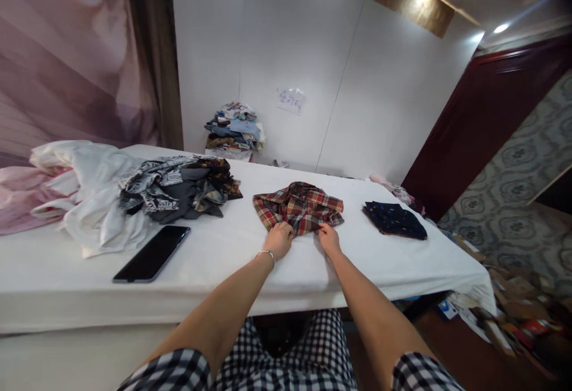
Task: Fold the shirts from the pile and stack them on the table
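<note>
Plaid shirt (298,206) bunched mid-table; left hand (277,240) and right hand (328,238) pinch its near hem, fingers curled on cloth. Bare white table (232,254) toward front edge; phone (152,253) left, folded navy cloth (394,219) right

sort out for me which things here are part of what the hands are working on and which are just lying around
In hand:
- red plaid shirt, near edge gripped by both hands
- left hand
- right hand

Lying about:
- folded navy garment
- black phone
- heap of dark and white clothes
- stack of clothes by the wall
- paper note
</note>
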`<state>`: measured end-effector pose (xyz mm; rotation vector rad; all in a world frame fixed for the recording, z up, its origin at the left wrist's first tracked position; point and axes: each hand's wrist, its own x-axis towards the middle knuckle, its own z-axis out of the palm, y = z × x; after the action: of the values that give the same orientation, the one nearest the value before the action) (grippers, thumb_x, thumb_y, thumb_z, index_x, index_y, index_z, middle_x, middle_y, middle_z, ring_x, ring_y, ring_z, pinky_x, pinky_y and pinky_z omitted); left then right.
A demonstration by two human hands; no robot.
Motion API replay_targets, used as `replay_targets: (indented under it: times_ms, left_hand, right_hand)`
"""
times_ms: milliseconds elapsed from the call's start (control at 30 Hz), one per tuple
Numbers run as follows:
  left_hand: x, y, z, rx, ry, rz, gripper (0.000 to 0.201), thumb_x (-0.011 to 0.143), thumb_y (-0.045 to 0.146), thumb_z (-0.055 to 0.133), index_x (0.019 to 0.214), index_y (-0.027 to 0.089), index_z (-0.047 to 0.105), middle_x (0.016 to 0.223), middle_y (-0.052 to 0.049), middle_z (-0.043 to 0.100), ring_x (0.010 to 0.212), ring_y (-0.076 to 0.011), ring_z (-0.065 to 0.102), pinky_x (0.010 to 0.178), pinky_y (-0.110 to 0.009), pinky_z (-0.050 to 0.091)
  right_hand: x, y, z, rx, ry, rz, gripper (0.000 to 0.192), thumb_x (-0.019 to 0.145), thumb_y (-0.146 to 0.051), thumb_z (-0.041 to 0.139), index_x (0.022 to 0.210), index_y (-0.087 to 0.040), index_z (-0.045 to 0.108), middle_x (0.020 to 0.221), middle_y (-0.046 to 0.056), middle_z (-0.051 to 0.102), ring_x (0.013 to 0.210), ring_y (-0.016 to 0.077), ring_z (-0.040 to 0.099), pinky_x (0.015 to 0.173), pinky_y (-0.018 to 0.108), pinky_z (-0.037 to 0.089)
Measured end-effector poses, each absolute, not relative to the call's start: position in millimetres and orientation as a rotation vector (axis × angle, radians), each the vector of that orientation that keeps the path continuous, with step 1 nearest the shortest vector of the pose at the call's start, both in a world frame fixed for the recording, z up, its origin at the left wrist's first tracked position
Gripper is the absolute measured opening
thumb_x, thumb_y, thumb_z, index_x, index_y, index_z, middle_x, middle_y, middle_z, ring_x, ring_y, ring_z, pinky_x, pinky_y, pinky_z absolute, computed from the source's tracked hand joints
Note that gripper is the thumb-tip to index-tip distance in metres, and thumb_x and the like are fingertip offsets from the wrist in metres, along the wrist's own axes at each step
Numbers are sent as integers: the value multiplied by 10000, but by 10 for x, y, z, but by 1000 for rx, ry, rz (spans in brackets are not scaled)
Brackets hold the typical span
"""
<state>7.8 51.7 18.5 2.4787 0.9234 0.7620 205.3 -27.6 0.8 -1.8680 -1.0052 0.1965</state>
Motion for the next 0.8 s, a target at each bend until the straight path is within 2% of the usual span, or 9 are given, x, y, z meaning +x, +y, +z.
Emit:
replay_targets:
  times_ms: [200, 300, 367, 433, 500, 600, 700, 800]
  left_hand:
    - [63, 496, 187, 2407, 941, 836, 154, 848, 143, 515, 877, 209, 651, 1036, -54, 641, 1026, -194, 580, 926, -331, 450]
    - [67, 502, 178, 2342, 1021, 921, 232, 879, 231, 522, 1091, 202, 612, 1228, -79, 584, 1101, -188, 574, 971, -321, 445]
    - [78, 519, 163, 2290, 1111, 972, 394, 889, 307, 528, 1261, 177, 519, 1359, -122, 510, 1214, -220, 524, 1021, -352, 420]
    - [94, 541, 143, 2250, 1201, 994, 501, 894, 366, 519, 1340, 147, 453, 1405, -164, 480, 1287, -267, 468, 1059, -413, 385]
    - [112, 561, 127, 2239, 1261, 986, 514, 894, 413, 508, 1323, 130, 482, 1404, -188, 495, 1310, -312, 442, 1072, -476, 357]
    - [125, 579, 128, 2296, 1261, 939, 393, 878, 417, 527, 1147, 148, 627, 1374, -168, 551, 1309, -347, 435, 1061, -519, 343]
    - [113, 581, 161, 2407, 1178, 918, 249, 891, 305, 501, 1019, 202, 689, 1325, -102, 613, 1302, -305, 449, 1079, -508, 312]
    - [82, 574, 199, 2521, 1075, 936, 300, 906, 207, 434, 1058, 239, 691, 1349, -72, 602, 1298, -265, 453, 1102, -502, 270]
  right_hand:
    - [2060, -291, 32, -1881, -1001, 213, 338, 702, -254, 527, 985, -206, 706, 797, 17, 724, 832, 214, 652, 850, 340, 495]
    - [2060, -292, 36, -1876, -987, 219, 330, 693, -263, 541, 969, -209, 713, 797, 19, 721, 836, 217, 644, 860, 344, 486]
    - [2060, -289, 31, -1871, -973, 225, 340, 684, -269, 561, 979, -206, 717, 792, 15, 720, 829, 216, 642, 856, 342, 485]
    - [2064, -289, 26, -1864, -954, 233, 388, 686, -275, 573, 1041, -200, 709, 785, 9, 720, 809, 209, 644, 839, 332, 490]
    - [2078, -297, 29, -1806, -897, 286, 455, 689, -284, 595, 1126, -194, 685, 788, 7, 721, 796, 202, 649, 821, 318, 497]
    - [2122, -335, 59, -1663, -733, 438, 517, 670, -296, 670, 1177, -199, 662, 827, 15, 724, 841, 203, 656, 846, 316, 500]
    - [2174, -381, 108, -1571, -561, 546, 518, 665, -283, 709, 1174, -212, 652, 912, 25, 721, 908, 196, 658, 880, 318, 505]
    - [2211, -408, 158, -1527, -455, 597, 491, 709, -280, 679, 1193, -219, 624, 1039, 45, 697, 916, 172, 659, 836, 293, 532]
